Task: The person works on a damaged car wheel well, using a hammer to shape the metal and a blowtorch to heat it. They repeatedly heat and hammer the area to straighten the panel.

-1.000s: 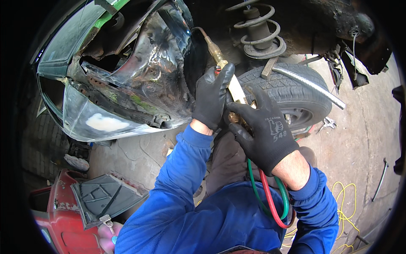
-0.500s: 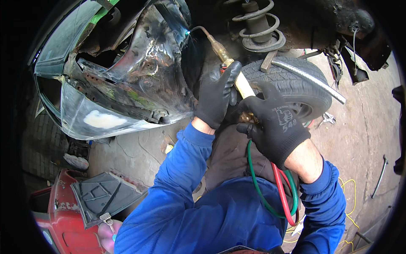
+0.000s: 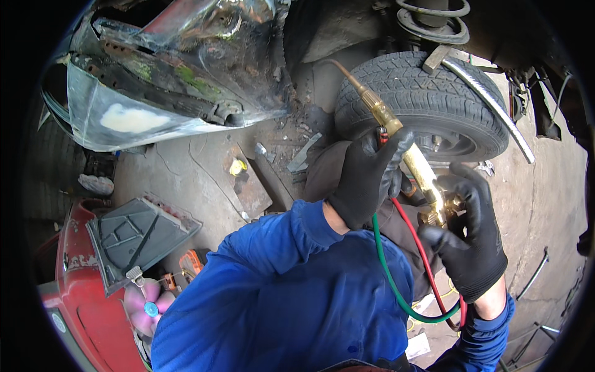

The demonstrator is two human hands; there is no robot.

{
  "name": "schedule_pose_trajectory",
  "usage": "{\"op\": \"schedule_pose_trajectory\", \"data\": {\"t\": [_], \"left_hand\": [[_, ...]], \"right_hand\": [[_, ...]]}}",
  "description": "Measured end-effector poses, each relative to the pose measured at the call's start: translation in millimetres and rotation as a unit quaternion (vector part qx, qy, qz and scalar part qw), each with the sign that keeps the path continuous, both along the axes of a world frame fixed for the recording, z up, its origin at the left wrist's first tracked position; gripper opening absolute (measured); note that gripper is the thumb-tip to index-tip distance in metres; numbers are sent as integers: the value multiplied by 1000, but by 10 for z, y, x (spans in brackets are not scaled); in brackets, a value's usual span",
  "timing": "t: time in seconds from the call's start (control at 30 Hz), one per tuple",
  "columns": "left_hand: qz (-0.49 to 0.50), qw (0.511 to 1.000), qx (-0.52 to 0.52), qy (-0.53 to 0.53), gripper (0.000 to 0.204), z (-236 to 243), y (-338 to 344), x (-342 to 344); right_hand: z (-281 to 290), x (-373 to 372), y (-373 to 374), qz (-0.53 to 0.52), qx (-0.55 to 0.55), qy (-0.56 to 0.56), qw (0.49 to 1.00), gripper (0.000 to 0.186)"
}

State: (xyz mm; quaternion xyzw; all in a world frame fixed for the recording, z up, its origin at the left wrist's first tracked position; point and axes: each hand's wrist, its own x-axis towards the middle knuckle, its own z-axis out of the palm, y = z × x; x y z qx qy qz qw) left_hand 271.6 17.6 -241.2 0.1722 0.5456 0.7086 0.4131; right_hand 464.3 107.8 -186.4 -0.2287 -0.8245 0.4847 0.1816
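My left hand (image 3: 365,180), in a black glove, is closed around the upper handle of a brass gas torch (image 3: 419,166). A small red and black piece (image 3: 382,135) shows beside its fingers; I cannot make out what it is. The thumb and fingers of my gloved right hand (image 3: 476,251) curl around the brass valve knobs (image 3: 429,217) at the torch's rear end. The thin bent nozzle (image 3: 344,71) points up and left in front of a tire, with no flame visible at its tip. A green hose (image 3: 388,284) and a red hose (image 3: 424,254) loop below.
Stripped car bodywork (image 3: 133,121) with a white filler patch stands at upper left. The tire (image 3: 396,80) lies ahead beneath a coil spring (image 3: 427,28), a silver tube (image 3: 496,108) resting against it. At lower left are a red panel (image 3: 93,310), a dark panel (image 3: 139,239) and a pink fan (image 3: 149,308).
The torch has come back from the bodywork, toward me and to the right, and the bright flame at its tip is gone. My right hand has shifted around the valve knobs.
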Motion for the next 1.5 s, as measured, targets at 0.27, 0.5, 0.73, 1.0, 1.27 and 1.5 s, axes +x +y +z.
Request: {"op": "schedule_pose_trajectory", "data": {"t": [0.27,0.5,0.73,1.0,1.27,1.5], "left_hand": [[-16,994,-103,-17,36,-659,-803,-153],[53,981,-187,-27,32,-829,-1840,-299],[181,936,-214,215,19,-906,-2513,-303],[277,888,-161,329,26,-675,-2461,-963],[172,899,-172,365,28,-749,-2068,-1241],[128,884,-164,419,28,-834,-1668,-1484]], "right_hand": [[-482,-445,231,148,111,-185,965,33],[-368,-1333,222,397,510,-20,763,31],[-1011,-2347,-304,455,241,-141,846,48],[-2309,-2747,-1467,374,180,-146,898,47],[-1985,-2429,-1472,354,276,-235,862,35],[-1172,-1819,-424,222,390,-323,833,39]]}}
